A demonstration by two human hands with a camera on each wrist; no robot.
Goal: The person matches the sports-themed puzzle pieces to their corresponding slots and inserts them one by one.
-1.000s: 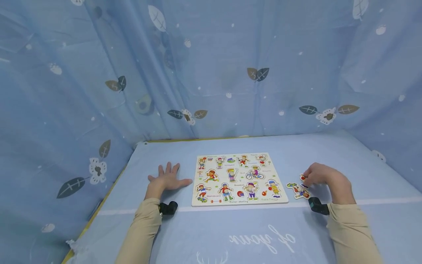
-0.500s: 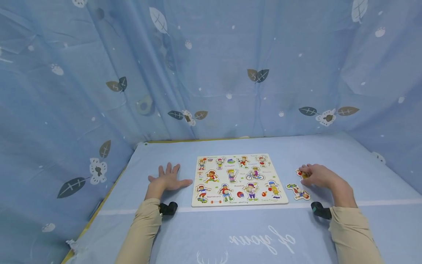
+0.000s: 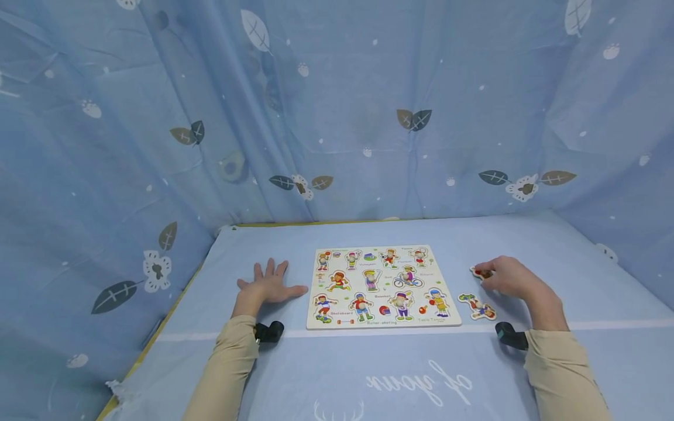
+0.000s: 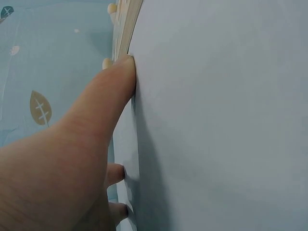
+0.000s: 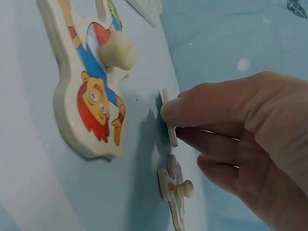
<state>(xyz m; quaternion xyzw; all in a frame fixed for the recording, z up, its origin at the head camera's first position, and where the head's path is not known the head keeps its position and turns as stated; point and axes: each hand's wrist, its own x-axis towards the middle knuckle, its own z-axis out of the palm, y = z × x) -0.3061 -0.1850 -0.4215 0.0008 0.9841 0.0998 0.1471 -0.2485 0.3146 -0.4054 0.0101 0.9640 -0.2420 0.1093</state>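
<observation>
A wooden knob puzzle board (image 3: 350, 295) with cartoon sports figures lies mid-table. My left hand (image 3: 265, 287) rests on the cloth with fingers spread, its thumb (image 4: 113, 84) at the board's left edge. To the right of the board, my right hand (image 3: 511, 278) pinches a small puzzle piece (image 3: 481, 273) between thumb and fingers; in the right wrist view this piece (image 5: 169, 120) is seen edge-on. Nearer me lies a loose red-haired skateboarder piece (image 3: 480, 307), its wooden knob up. Another knobbed piece (image 5: 166, 185) shows below the fingers in the right wrist view, hidden in the head view.
A pale blue cloth (image 3: 416, 374) covers the table. Blue curtains (image 3: 363, 76) with leaf prints hang behind it and along both sides. A black wrist camera (image 3: 270, 332) sits by the left sleeve, another camera (image 3: 511, 335) by the right.
My right hand has shifted slightly away from me, and the small piece at its fingertips has moved farther from the skateboarder piece. My left hand has stayed in place.
</observation>
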